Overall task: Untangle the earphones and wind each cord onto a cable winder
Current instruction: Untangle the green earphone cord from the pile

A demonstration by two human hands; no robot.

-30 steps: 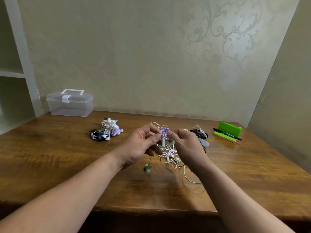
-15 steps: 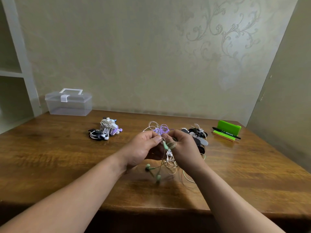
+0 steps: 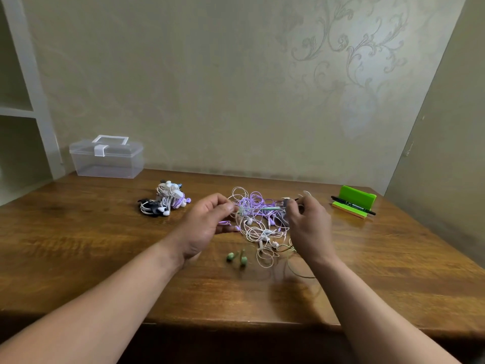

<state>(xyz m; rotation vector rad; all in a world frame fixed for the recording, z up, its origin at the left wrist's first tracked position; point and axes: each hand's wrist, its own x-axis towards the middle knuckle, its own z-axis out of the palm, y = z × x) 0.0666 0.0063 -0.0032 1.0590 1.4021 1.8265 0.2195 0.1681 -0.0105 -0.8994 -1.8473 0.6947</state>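
Earphones: purple, white and green cords tangled at table centre.

Head view: left hand and right hand above table centre. Each pinches green cord, taut between them. Green buds lie nearer table front.

Advice: feed buds back through loops, pull gently, avoid tightening knots.

Right hand blocks the right side of the tangle, and whatever lies behind its knuckles is out of sight. The green cord pinched between it and the left hand is a smear, its ends lost under the fingertips. Both forearms run off the bottom edge. Shelf is cut by the left edge. Print on the pen is too small to read. Wound bundle: cord count impossible to tell.
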